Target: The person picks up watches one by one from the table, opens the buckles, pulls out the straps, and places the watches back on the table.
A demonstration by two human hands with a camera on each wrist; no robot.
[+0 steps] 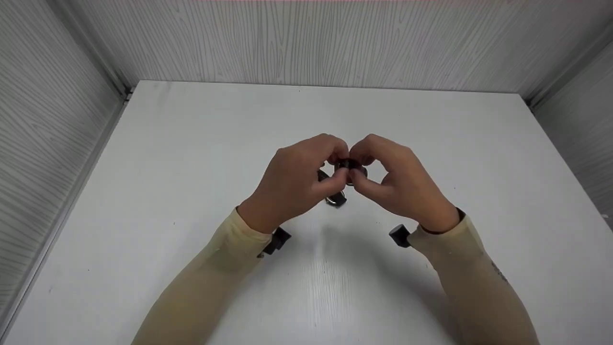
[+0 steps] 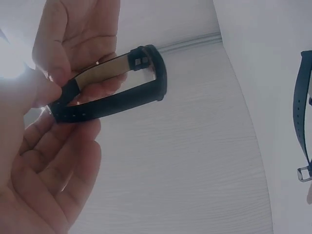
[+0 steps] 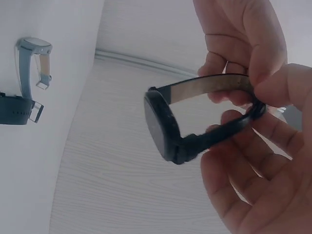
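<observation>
Both hands hold one wristwatch above the middle of the white table. Its black strap forms a closed loop, with a tan lining showing inside. The round case hangs at the end of the loop away from the fingers. My left hand pinches the strap ends between thumb and fingers. From the other side my right hand pinches the same place, the two sets of fingertips meeting. The fingers hide the buckle area. Below my left hand, another watch lies on the table, partly covered in the head view.
In the right wrist view a watch with a pale dial and a dark strap with a buckle lie to the left; whether they are one piece I cannot tell. Grained panels wall the table at the back and sides.
</observation>
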